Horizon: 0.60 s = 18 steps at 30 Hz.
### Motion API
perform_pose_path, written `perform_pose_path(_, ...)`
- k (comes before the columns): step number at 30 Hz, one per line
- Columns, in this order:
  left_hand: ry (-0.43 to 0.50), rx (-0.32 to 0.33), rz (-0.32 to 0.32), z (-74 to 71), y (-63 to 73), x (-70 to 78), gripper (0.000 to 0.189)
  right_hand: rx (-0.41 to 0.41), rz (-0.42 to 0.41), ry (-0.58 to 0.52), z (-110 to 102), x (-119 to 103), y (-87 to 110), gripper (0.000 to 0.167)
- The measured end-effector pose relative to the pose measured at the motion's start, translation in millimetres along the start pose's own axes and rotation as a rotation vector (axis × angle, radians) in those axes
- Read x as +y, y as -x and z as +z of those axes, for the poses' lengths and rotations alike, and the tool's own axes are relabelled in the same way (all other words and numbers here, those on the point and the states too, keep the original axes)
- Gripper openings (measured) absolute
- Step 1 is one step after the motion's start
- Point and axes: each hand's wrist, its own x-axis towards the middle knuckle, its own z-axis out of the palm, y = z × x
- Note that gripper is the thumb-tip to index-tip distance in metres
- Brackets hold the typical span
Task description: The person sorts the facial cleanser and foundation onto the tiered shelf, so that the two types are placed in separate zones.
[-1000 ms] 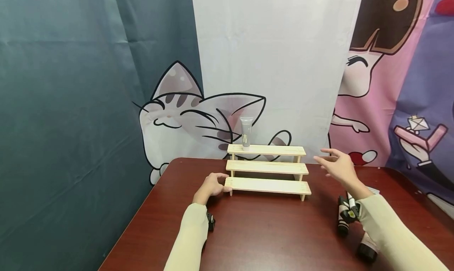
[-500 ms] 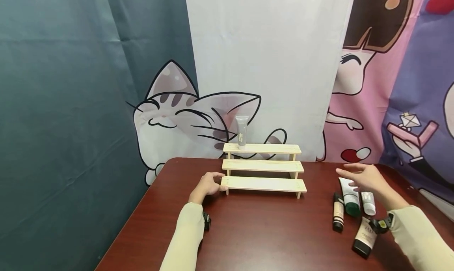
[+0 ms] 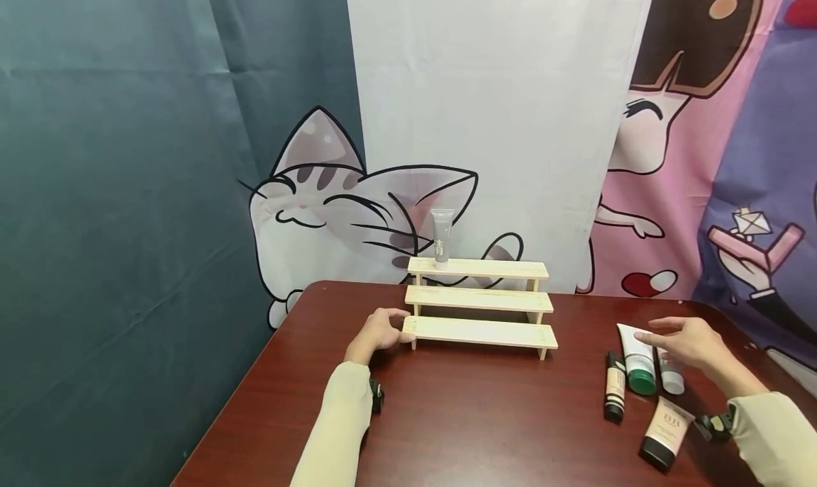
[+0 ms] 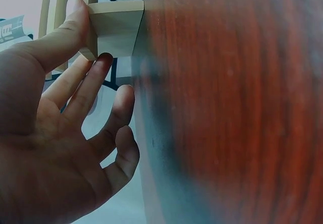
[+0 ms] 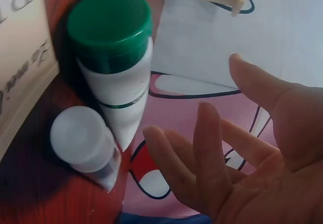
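My left hand (image 3: 381, 329) pinches the left end of the lowest step of a pale wooden three-tier display stand (image 3: 479, 331). In the left wrist view its thumb lies on one side of the step's end and two fingers on the other. A clear grey tube (image 3: 442, 237) stands cap-down on the top step, near its left end. My right hand (image 3: 691, 342) hovers with parted fingers over a white tube with a green cap (image 3: 640, 366) and a small grey tube with a white cap (image 3: 671, 375). Nothing is between its fingers in the right wrist view.
A slim black-and-beige tube (image 3: 615, 388) lies left of the green-capped one. Nearer the front is a beige tube with a black cap (image 3: 666, 434). All rest on the reddish-brown table (image 3: 485, 416), before a cartoon-printed curtain (image 3: 510, 118).
My right hand has moved right and down, away from the stand to over the tubes. The left hand keeps its hold on the stand. The head view has shifted slightly.
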Motion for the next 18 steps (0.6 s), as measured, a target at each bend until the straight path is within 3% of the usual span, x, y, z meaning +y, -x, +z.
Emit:
perform_pose_path(9, 0.009, -0.007, -0.001, 2.2, -1.0, -0.5, 0.052, -0.053, 0.018, -0.05, 6, 16, -7.1, 0.087)
perform_pose_path(14, 0.007, -0.006, -0.003, 0.1, -1.4, 0.4, 0.051, -0.072, 0.057, -0.129, 9, 17, -10.2, 0.089)
perform_pose_path(18, 0.016, -0.005, -0.006, -0.4, -1.4, 1.0, 0.051, -0.087, 0.071, -0.12, 10, 17, -13.0, 0.093)
